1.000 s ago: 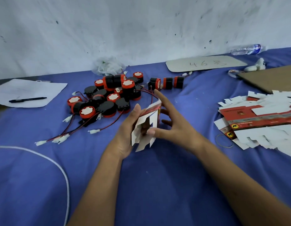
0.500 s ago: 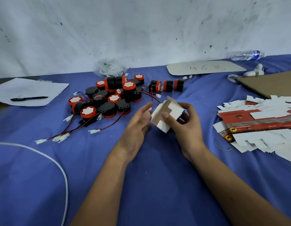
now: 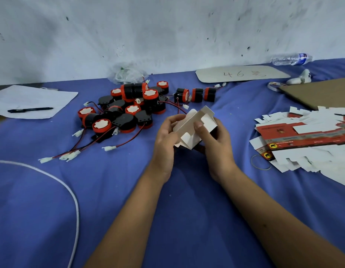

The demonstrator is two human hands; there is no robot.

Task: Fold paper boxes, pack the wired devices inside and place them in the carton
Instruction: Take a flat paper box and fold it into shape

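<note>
Both my hands now curl round the paper box (image 3: 193, 130), left hand (image 3: 166, 141) gripping its left side, right hand (image 3: 214, 140) with thumb pressed on top; a second ago my right fingers were splayed. It sits between my palms above the blue cloth (image 3: 129, 190), wired devices (image 3: 129, 109) just beyond, flat box blanks (image 3: 303, 140) to the right.

Blue cloth-covered worktop (image 3: 187, 219) carrying a heap of black-and-red round wired devices (image 3: 127, 111), stack of flat red-and-white paper box blanks (image 3: 307, 138), white paper sheet (image 3: 32, 99) with black pen (image 3: 30, 109), white cable (image 3: 67, 192), yellow rubber band (image 3: 260, 162).
</note>
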